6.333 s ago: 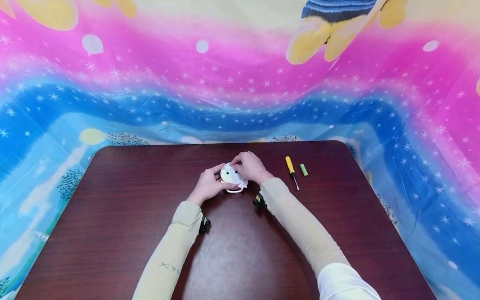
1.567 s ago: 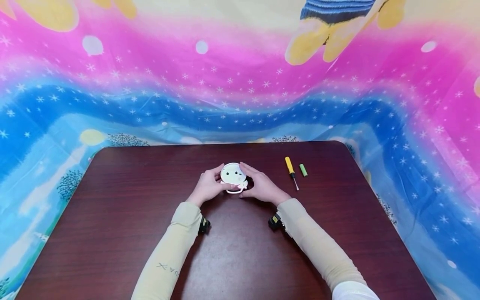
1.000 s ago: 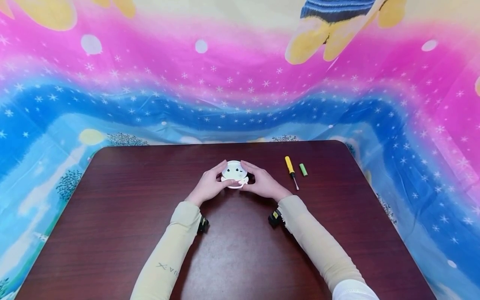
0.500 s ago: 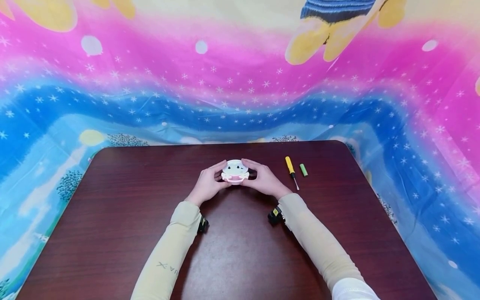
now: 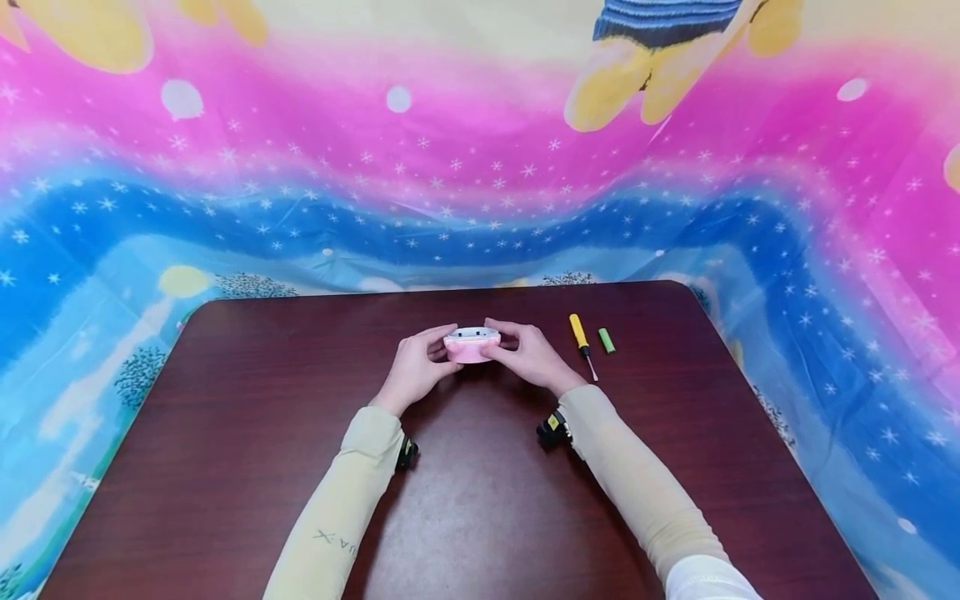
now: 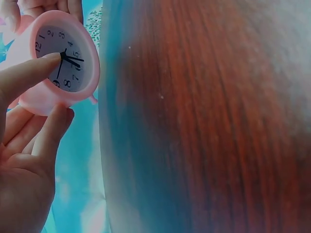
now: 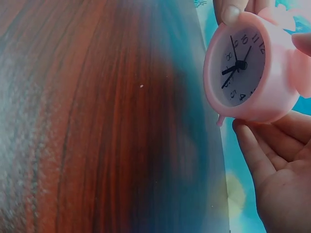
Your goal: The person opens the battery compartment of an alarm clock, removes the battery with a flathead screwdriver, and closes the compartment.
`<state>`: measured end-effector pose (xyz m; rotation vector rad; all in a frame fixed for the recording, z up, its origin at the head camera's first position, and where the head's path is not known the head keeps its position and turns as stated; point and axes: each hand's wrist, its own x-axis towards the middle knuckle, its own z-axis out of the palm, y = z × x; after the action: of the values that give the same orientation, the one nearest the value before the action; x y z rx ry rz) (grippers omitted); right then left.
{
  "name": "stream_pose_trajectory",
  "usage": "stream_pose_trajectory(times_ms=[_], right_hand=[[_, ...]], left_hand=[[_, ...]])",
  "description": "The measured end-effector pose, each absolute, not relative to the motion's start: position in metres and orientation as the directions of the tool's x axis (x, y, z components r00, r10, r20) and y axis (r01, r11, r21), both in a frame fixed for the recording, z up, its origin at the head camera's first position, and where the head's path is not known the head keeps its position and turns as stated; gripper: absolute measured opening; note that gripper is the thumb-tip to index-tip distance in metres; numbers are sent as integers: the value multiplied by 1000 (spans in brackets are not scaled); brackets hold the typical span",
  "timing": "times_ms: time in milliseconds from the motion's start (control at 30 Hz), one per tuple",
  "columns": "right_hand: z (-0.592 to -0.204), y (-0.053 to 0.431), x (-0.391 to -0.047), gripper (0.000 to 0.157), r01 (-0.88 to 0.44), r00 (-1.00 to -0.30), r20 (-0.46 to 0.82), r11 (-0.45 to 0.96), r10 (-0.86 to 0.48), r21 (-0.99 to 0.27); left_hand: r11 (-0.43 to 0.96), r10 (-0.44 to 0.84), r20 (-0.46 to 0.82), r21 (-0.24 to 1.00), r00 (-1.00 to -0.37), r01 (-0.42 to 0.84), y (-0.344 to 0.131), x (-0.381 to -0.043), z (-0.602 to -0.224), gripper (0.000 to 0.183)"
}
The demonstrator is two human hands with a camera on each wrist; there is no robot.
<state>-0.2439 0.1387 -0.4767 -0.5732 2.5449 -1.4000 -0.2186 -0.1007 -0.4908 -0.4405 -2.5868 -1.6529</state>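
Note:
In the head view, a small pink alarm clock [image 5: 472, 351] is held between both hands above the table, with its pale back panel tipped upward. My left hand [image 5: 416, 367] grips its left side, the thumb at the front. My right hand [image 5: 529, 354] grips the right side likewise. The left wrist view shows the numbered clock face [image 6: 73, 83] with black hands, the left thumb [image 6: 36, 70] lying across it. In the right wrist view, the pink clock body [image 7: 282, 80] rests between the right fingers [image 7: 255, 153] and thumb. A little foot sticks out from its rim.
A yellow-handled screwdriver [image 5: 580, 336] lies on the dark wooden table [image 5: 262, 400], right of the hands. Beside it lies a green cylindrical battery [image 5: 606, 340]. A colourful patterned cloth [image 5: 480, 192] hangs behind the table.
The right hand has moved from the back panel to the clock's right side. Both hands have tilted the clock, so its pink body now shows and the white back appears narrower.

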Motion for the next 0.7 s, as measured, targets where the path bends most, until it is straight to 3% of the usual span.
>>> stream_pose_trajectory(times_ms=[167, 433, 700], right_hand=[[-476, 139, -243, 68, -240, -903, 27, 451, -429, -860], [-479, 140, -244, 88, -217, -885, -3, 417, -465, -883], [-480, 142, -246, 71, -264, -879, 24, 445, -475, -856]], left_hand=[[358, 219, 197, 895, -956, 267, -100, -218, -489, 62], [305, 169, 190, 923, -967, 235, -102, -215, -487, 58], [273, 131, 179, 939, -975, 209, -104, -216, -488, 56]])
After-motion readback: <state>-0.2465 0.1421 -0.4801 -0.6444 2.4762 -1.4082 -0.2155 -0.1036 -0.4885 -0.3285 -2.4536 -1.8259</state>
